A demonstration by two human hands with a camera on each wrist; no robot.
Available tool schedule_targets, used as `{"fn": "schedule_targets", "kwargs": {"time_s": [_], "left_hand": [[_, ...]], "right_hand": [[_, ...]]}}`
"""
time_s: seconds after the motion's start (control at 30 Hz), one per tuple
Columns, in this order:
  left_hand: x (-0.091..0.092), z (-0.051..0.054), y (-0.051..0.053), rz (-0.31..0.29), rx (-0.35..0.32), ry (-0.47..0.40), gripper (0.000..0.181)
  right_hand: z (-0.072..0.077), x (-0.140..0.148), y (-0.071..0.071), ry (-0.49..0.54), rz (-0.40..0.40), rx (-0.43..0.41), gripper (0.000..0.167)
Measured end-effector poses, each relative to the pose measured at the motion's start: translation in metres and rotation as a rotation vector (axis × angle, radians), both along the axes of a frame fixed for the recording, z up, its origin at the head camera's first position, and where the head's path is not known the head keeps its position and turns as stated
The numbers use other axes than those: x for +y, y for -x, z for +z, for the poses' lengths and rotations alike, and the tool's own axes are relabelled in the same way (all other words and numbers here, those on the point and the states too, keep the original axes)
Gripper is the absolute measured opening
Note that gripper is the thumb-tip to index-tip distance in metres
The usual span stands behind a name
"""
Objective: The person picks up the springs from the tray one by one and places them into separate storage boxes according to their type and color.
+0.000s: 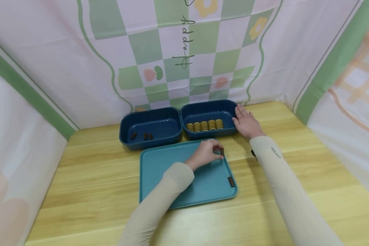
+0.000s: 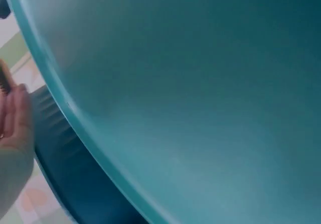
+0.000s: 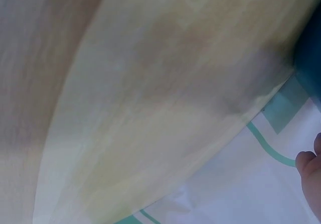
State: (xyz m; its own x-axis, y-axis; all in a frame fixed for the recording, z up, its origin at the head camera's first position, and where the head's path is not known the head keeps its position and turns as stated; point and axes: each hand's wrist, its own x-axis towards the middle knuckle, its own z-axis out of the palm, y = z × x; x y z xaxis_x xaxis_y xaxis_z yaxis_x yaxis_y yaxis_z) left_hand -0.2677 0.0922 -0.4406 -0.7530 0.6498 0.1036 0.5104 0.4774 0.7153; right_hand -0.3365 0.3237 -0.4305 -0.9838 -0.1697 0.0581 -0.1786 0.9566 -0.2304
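In the head view my left hand (image 1: 206,152) reaches over the teal tray (image 1: 169,164) and pinches a small dark brown ridged block (image 1: 222,152) at the tray's right edge. A similar dark ridged block (image 1: 231,181) lies near the tray's lower right corner. My right hand (image 1: 248,123) rests on the right end of the right blue bin (image 1: 209,134), fingers extended, with nothing gripped. Inside that bin stand several rows of yellow-and-dark round discs (image 1: 204,126). The left wrist view catches only part of the left hand (image 2: 15,121), at its left edge.
Beside the right bin stands another blue bin (image 1: 153,140), holding a few small brown pieces (image 1: 133,135). Both bins sit behind the tray on a wooden table (image 1: 104,191). A patterned cloth (image 1: 172,51) hangs behind and along the sides.
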Motion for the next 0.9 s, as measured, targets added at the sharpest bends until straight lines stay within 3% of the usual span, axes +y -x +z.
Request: {"fn": "schedule_targets", "kwargs": {"time_s": [0.17, 0.3, 0.53, 0.9], "left_hand": [[-0.005, 0.000, 0.001, 0.002, -0.282, -0.398, 0.032], [-0.009, 0.003, -0.001, -0.033, -0.419, -0.589, 0.032], [-0.016, 0.017, -0.011, -0.077, -0.485, -0.706, 0.031], [-0.037, 0.026, -0.013, -0.030, -0.489, -0.732, 0.035]], "right_hand": [[0.000, -0.002, -0.001, 0.001, -0.002, 0.009, 0.058], [-0.001, -0.002, 0.000, 0.010, -0.006, 0.012, 0.058], [0.001, -0.002, 0.000, 0.023, -0.007, -0.004, 0.059], [0.002, -0.003, -0.001, 0.031, -0.006, -0.016, 0.058]]}}
